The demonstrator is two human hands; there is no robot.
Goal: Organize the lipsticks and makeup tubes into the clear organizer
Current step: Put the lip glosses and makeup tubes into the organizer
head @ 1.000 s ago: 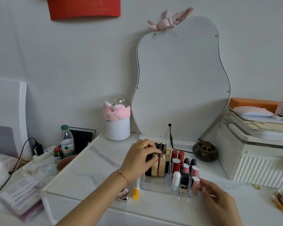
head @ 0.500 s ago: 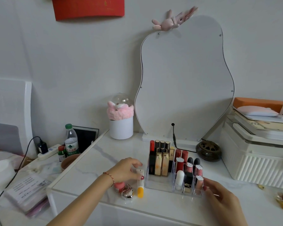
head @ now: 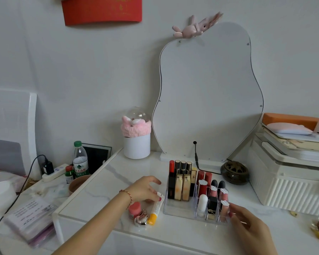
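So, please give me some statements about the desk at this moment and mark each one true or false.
1. The left hand is on the white tube with the yellow cap. True.
2. That tube already stands inside the clear organizer. False: it lies on the desk, left of it.
3. The right hand is at the organizer's front right corner. True.
4. The pink jar is in the organizer. False: it is on the desk.
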